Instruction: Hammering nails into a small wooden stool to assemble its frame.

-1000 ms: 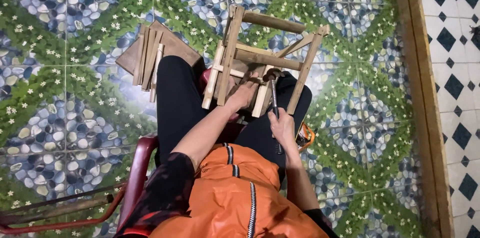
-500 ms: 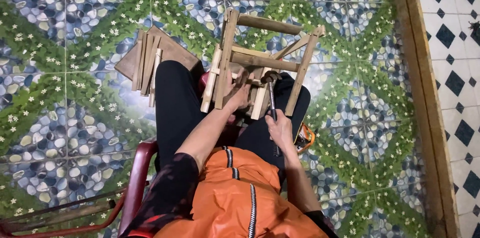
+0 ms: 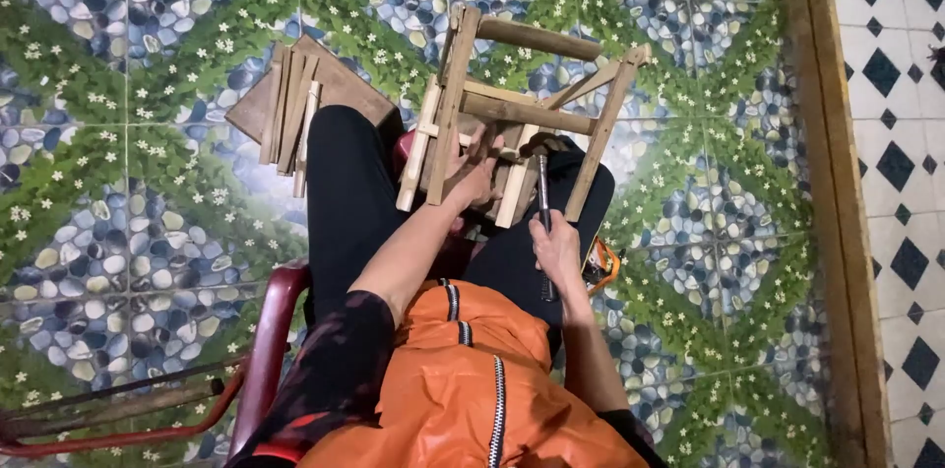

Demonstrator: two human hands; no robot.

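Seen from above, a person in a glossy orange zipped vest (image 3: 472, 399) over dark patterned sleeves sits on a dark red plastic chair (image 3: 271, 330), with a small frame of pale, rough-sawn wooden slats and rounder brown rungs (image 3: 512, 109) resting across the black-trousered knees. The frame is tilted, its long pale uprights running toward the person and its cross rungs lying across them. The left hand (image 3: 474, 171) lies on the near part of the frame with its fingers curled round a slat, pressing it against the lap. The right hand (image 3: 557, 247) is closed in a fist round the handle of a slim dark metal hammer (image 3: 542, 187), whose shaft points away from the body and whose head sits at the underside of a rung, just beside the left hand; whether it touches the wood cannot be told. On the floor to the person's left, close by the knee, a flat brown square wooden board (image 3: 340, 89) carries a loose bundle of thin light wooden sticks (image 3: 290, 119) lying roughly parallel. An orange object (image 3: 602, 266) peeks out by the right thigh. The shiny floor tiles (image 3: 128, 222) are printed with grey-blue pebbles, green leaves and small white flowers, bordered on the right by a wooden strip (image 3: 832, 183).
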